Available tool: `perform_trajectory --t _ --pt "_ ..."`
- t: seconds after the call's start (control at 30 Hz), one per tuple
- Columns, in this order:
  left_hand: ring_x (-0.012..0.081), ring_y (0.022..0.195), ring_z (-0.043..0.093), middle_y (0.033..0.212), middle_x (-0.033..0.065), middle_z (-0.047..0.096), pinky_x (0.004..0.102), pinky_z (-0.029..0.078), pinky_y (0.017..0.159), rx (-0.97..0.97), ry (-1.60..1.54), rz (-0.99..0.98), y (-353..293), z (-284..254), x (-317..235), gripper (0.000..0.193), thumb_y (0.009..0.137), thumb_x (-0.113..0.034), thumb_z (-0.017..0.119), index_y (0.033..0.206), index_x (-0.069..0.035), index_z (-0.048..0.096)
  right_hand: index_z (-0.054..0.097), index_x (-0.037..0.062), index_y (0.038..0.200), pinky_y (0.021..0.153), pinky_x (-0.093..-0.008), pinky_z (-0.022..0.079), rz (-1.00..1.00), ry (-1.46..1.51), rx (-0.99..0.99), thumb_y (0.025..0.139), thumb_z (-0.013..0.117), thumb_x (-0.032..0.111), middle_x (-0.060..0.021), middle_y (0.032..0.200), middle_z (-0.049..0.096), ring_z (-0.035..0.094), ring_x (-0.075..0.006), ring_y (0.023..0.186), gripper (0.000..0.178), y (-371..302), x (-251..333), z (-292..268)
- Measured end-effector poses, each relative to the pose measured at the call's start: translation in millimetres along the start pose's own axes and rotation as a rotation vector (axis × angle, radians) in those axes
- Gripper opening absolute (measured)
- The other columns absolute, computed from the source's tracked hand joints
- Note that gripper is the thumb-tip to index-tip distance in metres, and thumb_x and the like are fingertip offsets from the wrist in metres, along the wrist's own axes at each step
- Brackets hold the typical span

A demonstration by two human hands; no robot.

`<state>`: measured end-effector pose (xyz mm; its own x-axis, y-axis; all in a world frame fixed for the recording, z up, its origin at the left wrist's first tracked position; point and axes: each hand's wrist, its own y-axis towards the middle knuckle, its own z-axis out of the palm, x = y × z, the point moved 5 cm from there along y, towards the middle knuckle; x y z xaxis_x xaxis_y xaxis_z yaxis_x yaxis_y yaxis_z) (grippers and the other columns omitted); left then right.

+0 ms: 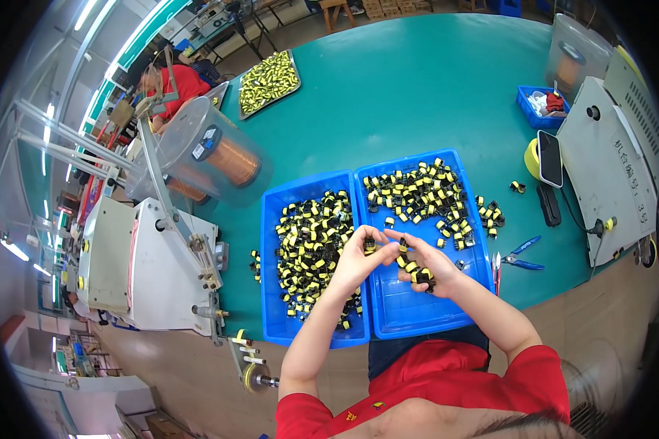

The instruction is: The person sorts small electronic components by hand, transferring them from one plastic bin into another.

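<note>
Over the right blue tray (pixel 403 318), my two hands meet close together. My left hand (pixel 354 265) pinches a small black-and-yellow taped coil (pixel 370 243) between thumb and fingers. Several more coils of the same kind (pixel 419 276) lie in the curled palm of my right hand (pixel 438 265), and its fingertips reach toward the left thumb. The left blue tray (pixel 269 271) is heaped with such coils (pixel 311 249). In the right tray a pile of them (pixel 425 192) fills the far part, while bare blue bottom shows nearest me.
Right of the trays lie blue-handled cutters (pixel 526 265), loose coils (pixel 492 217), a phone (pixel 550 158) on a yellow tape roll, and a grey machine (pixel 611 157). Another machine (pixel 172 274) and copper wire spools (pixel 234 157) stand left. Farther off are a tray of yellow parts (pixel 269 82) and a person in red (pixel 187 88).
</note>
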<state>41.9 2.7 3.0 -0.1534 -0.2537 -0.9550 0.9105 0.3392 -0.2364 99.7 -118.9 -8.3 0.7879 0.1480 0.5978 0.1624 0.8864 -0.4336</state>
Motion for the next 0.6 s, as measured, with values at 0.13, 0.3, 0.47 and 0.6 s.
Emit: perform_trajectory --t 0.13,0.3,0.47,0.6 --pt "0.0059 0.069 0.046 0.092 0.0044 0.052 0.0216 0.043 0.067 0.001 0.215 0.171 2 5 1 0.033 0.072 -0.003 0.074 0.087 -0.008 0.044 0.029 0.028 0.14 0.036 -0.0167 0.029 -0.004 -0.03 -0.032 0.095 0.033 0.046 -0.0016 0.087 0.05 0.045 -0.0072 0.062 0.049 0 1 1" --pt "0.0049 0.071 0.043 0.092 0.003 0.051 0.0206 0.041 0.07 -0.054 0.398 0.306 1 9 1 0.031 0.075 -0.008 0.073 0.092 -0.006 0.047 0.029 0.028 0.139 0.036 -0.0167 0.029 -0.054 -0.13 -0.04 0.093 0.033 0.051 -0.0025 0.087 0.049 0.045 -0.0074 0.063 0.051 2 -2 0" --pt "0.0068 0.064 0.042 0.086 0.0039 0.053 0.0186 0.038 0.054 0.095 -0.219 -0.12 5 0 10 0.028 0.089 -0.016 0.057 0.111 0.0 0.049 0.032 0.0192 0.135 0.035 -0.0176 0.03 -0.003 0.103 0.017 0.094 0.035 0.037 -0.0083 0.097 0.052 0.047 -0.01 0.061 0.045 4 -5 -6" --pt "0.0063 0.063 0.043 0.078 -0.0001 0.049 0.0176 0.033 0.051 0.125 -0.392 -0.152 2 -1 3 0.031 0.089 -0.016 0.057 0.115 0.0 0.049 0.034 0.0098 0.13 0.033 -0.0179 0.031 -0.009 0.103 -0.009 0.089 0.039 0.02 -0.0132 0.103 0.054 0.048 -0.0114 0.06 0.042 5 -6 -10"
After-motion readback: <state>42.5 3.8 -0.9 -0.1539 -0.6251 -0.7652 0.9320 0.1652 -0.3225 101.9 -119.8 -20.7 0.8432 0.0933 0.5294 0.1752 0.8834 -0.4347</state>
